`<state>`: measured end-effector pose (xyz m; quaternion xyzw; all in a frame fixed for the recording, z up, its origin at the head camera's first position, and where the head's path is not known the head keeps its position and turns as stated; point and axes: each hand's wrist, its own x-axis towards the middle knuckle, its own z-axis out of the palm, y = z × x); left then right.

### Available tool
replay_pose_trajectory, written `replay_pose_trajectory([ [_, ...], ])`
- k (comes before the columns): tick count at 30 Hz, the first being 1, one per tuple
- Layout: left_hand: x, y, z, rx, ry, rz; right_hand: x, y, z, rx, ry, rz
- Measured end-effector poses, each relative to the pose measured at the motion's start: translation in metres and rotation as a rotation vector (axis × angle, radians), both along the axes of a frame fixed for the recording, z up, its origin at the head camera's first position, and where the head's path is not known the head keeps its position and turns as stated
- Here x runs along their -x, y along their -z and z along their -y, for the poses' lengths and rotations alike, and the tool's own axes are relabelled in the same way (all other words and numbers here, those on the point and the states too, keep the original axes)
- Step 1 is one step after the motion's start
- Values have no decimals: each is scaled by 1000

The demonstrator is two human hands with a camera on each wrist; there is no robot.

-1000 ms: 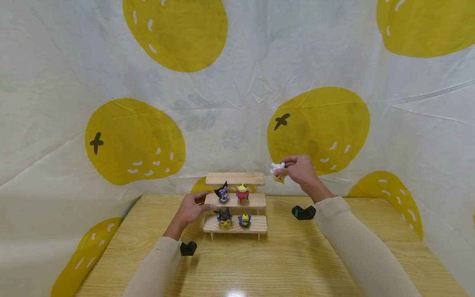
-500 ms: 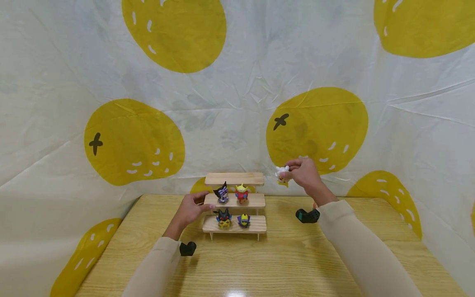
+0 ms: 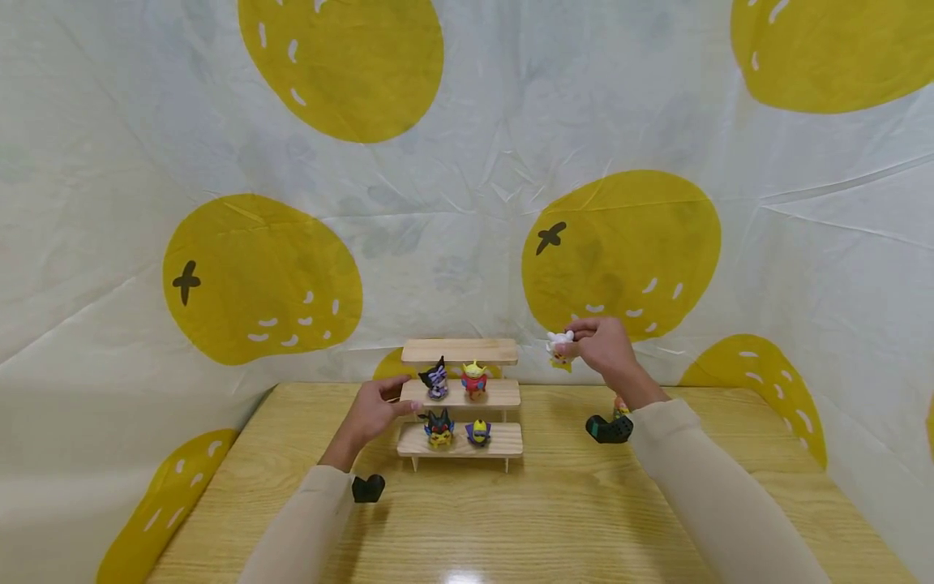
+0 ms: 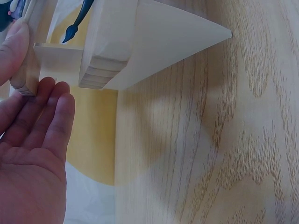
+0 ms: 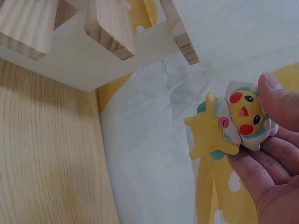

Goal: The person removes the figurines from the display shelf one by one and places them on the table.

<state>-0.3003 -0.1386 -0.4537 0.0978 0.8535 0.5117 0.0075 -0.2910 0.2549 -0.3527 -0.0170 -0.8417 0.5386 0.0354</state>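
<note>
My right hand holds a yellow Pikachu figurine in a white hood by its head, above the table and right of the shelf. In the right wrist view the thumb and fingers pinch the hood, and the figurine lies sideways. My left hand grips the left end of the middle tier of a three-tier wooden display shelf, thumb above and fingers below the board. On that tier stand a black-and-purple figurine and a red-and-yellow one. The bottom tier bears a black-and-yellow figurine and a purple-and-yellow one.
A small orange-toned figurine, partly hidden by the right wrist camera, stands on the wooden table. White cloth with yellow fruit prints hangs behind the table and at its sides.
My right hand has moved right and slightly down with the Pikachu figurine, away from the shelf. The left hand keeps its grip on the shelf.
</note>
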Motion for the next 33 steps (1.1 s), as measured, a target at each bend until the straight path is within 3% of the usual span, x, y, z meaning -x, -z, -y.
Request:
replay_pose_trajectory([
  [23,0,-2,-1,-13,11,0,-4,17,-7,-20,29,0],
  [33,-1,-2,0,-16,13,4,-5,26,-10,24,22,17],
])
